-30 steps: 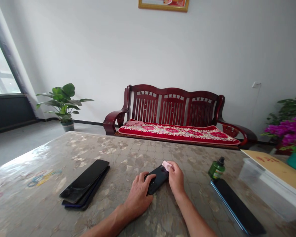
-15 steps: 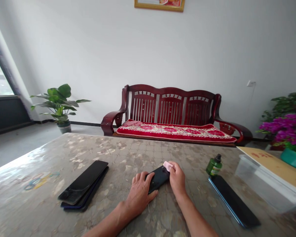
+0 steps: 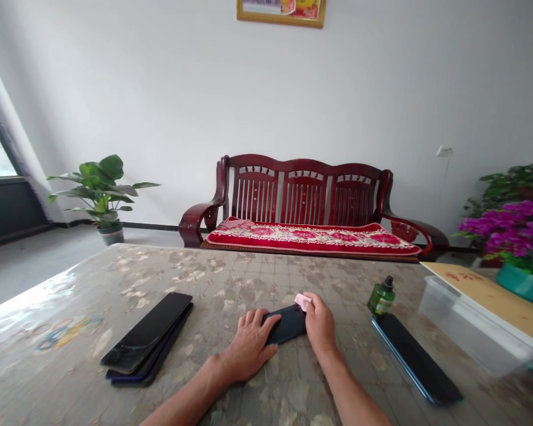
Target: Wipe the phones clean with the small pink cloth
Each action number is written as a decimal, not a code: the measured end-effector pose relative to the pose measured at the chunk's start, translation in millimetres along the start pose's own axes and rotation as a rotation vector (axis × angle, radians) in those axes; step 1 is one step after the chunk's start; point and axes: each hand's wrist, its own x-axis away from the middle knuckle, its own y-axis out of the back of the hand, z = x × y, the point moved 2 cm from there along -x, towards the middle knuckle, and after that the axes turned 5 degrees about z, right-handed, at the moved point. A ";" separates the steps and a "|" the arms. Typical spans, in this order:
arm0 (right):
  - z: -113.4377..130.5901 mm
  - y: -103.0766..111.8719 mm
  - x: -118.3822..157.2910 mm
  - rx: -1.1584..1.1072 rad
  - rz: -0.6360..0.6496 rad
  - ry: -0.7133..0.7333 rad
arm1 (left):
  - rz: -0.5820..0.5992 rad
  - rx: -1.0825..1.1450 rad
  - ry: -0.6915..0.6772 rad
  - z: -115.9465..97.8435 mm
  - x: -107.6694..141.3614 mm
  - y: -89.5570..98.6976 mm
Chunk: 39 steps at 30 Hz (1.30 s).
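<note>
A dark smartphone (image 3: 288, 324) lies on the patterned tablecloth between my hands. My left hand (image 3: 251, 343) is palm down at its left end, the index finger over the top and the thumb by the near edge, gripping it. My right hand (image 3: 318, 322) is at the phone's right end, with a small pink cloth (image 3: 302, 302) pinched in its fingers against the far right corner. The underside of the phone and part of the cloth are hidden.
On the left is a stack of phones (image 3: 148, 331), with rubber bands (image 3: 64, 332) beyond it. A green pump bottle (image 3: 381, 297) and another stack of phones (image 3: 415, 358) stand to the right, beside a clear plastic box (image 3: 466, 325) under a tan board (image 3: 484, 296). A wooden bench (image 3: 304, 195) is behind.
The phone is turned slightly, lying closer to level across the view. My right hand and the cloth stay at its right end. The whole view has shifted a little.
</note>
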 end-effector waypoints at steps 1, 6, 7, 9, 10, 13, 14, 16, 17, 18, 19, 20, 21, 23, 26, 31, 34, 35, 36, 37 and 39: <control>-1.3 1.1 -0.4 0.002 -0.006 -0.012 | 0.002 0.010 -0.013 0.9 -0.6 0.6; -6.7 4.3 -2.7 -0.031 -0.036 -0.047 | 0.028 0.010 -0.091 3.4 -6.6 1.2; -7.1 4.3 -3.0 -0.043 -0.039 -0.042 | 0.040 0.006 -0.097 3.1 -8.6 1.7; -7.2 4.0 -3.3 -0.065 -0.041 -0.030 | 0.063 0.000 -0.093 1.8 -13.4 3.4; -7.1 3.8 -3.4 -0.073 -0.042 -0.024 | 0.070 -0.001 -0.089 1.1 -16.0 4.5; -6.8 4.2 -4.3 -0.079 -0.055 -0.003 | 0.071 0.020 -0.097 1.1 -23.0 6.8; -6.5 4.6 -4.7 -0.075 -0.060 0.006 | 0.063 0.040 -0.106 2.4 -24.4 6.8; -5.4 6.1 -5.5 -0.061 -0.067 0.030 | 0.029 0.093 -0.120 7.9 -25.1 6.0; -4.2 7.1 -5.7 -0.050 -0.069 0.043 | 0.002 0.119 -0.115 12.0 -24.4 5.5; -2.6 8.2 -5.5 -0.043 -0.070 0.056 | -0.027 0.135 -0.096 16.7 -23.1 5.2; -0.2 9.3 -4.9 -0.030 -0.067 0.075 | -0.058 0.139 -0.062 21.8 -21.4 5.1; 3.0 10.1 -3.9 -0.003 -0.057 0.105 | -0.083 0.131 -0.023 26.7 -19.6 5.2; 6.9 10.6 -2.3 0.039 -0.038 0.145 | -0.101 0.120 0.009 31.0 -18.0 5.5; 15.9 10.0 2.4 0.169 0.019 0.245 | -0.121 0.099 0.040 36.9 -15.7 6.2; 27.6 5.2 11.5 0.377 0.118 0.355 | -0.141 0.091 0.042 40.2 -15.9 5.7; 39.9 -7.2 24.4 0.502 0.239 0.417 | -0.178 0.108 0.052 41.5 -19.5 1.6; 50.6 -16.8 31.0 0.499 0.305 0.430 | -0.177 0.117 0.064 42.2 -20.7 0.3; 55.2 -20.2 33.5 0.488 0.330 0.439 | -0.177 0.119 0.065 42.3 -20.8 0.0; 60.0 -23.7 36.0 0.474 0.358 0.454 | -0.181 0.121 0.064 42.5 -20.8 -0.2; 64.7 -26.7 38.5 0.462 0.387 0.475 | -0.186 0.123 0.060 42.6 -20.7 -0.3; 71.9 -30.8 42.5 0.453 0.445 0.525 | -0.198 0.129 0.048 42.9 -20.5 -0.7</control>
